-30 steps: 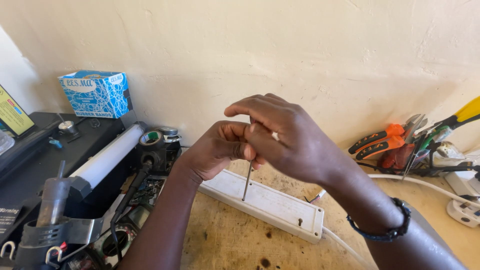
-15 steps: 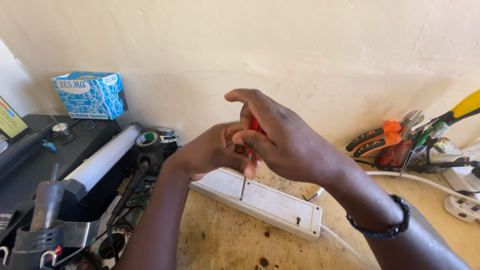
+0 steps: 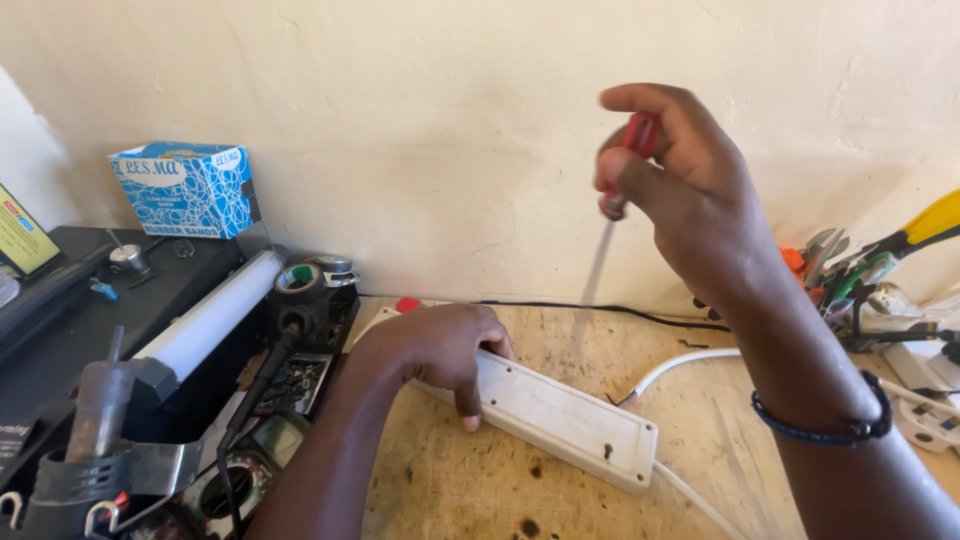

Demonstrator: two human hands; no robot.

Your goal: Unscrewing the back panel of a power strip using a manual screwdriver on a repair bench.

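Blue box stood far left by the wall | my left hand pressed flat, fingers spread, on the white power strip lying on the counter | my right hand was clamped on a red-handled screwdriver, raised above the strip, tip down | pliers sat far right.

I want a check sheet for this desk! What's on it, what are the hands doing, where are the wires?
Surface: bare tan worktop with dark stains.
Job's things: white power strip lying back-up; red-handled screwdriver lifted above it, blurred.
Clutter: blue box, white tube, pliers pile, black equipment at left.
Grippers: left hand presses on the strip; right hand grips the screwdriver.
Cables: white cable, black cable along the wall.
Surroundings: plain cream wall.
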